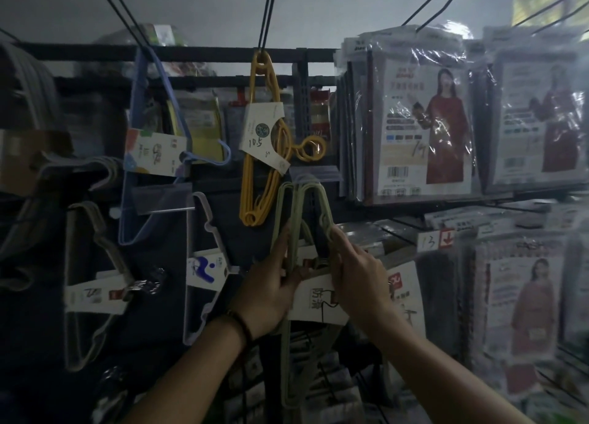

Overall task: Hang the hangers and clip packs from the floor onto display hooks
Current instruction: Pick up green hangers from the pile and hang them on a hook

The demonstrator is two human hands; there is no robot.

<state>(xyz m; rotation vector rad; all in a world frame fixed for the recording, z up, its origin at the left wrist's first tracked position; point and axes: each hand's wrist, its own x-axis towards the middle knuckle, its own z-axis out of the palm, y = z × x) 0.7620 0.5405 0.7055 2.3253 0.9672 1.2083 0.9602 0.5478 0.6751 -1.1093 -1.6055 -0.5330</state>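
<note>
Hands hold one green hanger pack (298, 207) up against the display rack (204, 54). The left hand (271, 291) has its grip closed round the pack's left side, and the right hand (357, 277) pinches its right side. One yellow hanger pack (259, 168) hangs just above, its card marked "10.5". One tag (428, 241) at right reads "13".

yellow hangers (259, 156) overhead, apron packs (417, 117) rightward

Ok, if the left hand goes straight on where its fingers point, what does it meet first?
The left hand would likely meet the yellow hangers, just above the green hangers it grips; depth is unclear.
</note>
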